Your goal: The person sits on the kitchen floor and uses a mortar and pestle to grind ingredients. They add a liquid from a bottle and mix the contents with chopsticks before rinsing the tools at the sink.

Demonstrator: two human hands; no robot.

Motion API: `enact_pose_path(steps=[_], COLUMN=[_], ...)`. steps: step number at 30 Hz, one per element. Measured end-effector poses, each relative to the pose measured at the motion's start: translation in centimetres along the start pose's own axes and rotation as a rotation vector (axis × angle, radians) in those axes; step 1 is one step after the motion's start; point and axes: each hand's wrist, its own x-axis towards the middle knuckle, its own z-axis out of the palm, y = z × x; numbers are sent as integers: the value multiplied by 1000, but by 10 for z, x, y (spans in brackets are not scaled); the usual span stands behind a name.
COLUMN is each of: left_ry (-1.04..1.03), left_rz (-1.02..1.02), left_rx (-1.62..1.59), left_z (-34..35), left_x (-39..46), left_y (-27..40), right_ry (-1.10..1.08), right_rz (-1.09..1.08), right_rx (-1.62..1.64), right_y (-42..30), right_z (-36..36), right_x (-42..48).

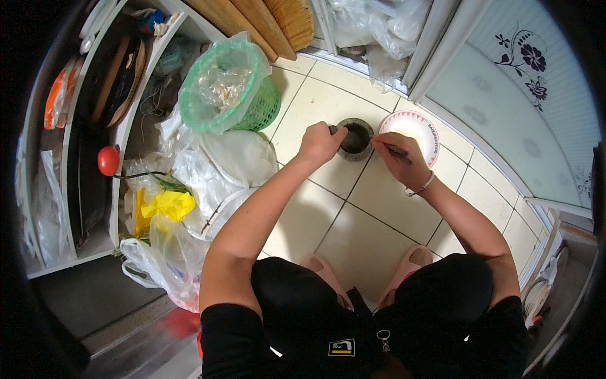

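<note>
A dark stone mortar (356, 139) stands upright on the tiled floor, its inside in shadow. My left hand (321, 143) is at its left rim, thumb and fingers closed around a dark rounded knob (333, 129); whether this is part of the mortar or a pestle end, I cannot tell. At the right rim, the fingertips of my right hand (402, 158) are pinched together, and a dark object (399, 154) shows in the curled hand, its kind unclear. Partly behind that hand lies a white plate (419, 124) with a red patterned rim and small pale bits on it.
A green plastic basket (265, 102) lined with a bag holds pale scraps. Plastic bags (189, 158), a yellow bag (169, 205) and an open shelf (128, 99) are on the left. Wooden boards (236, 23) lean behind; a sliding glass door (506, 104) is at right. Pink slippers (409, 267) are below.
</note>
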Motion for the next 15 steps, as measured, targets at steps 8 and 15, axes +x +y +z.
enact_pose_path(steps=[8, 15], left_ry=[124, 50], left_rz=[217, 48], left_rx=[71, 20], left_z=[6, 3], left_x=[-5, -3], left_y=[-2, 3], right_ry=[-65, -74], right_rz=[107, 308], right_rx=[-43, 114], right_y=[-2, 10], right_z=[-9, -5], right_x=[5, 6])
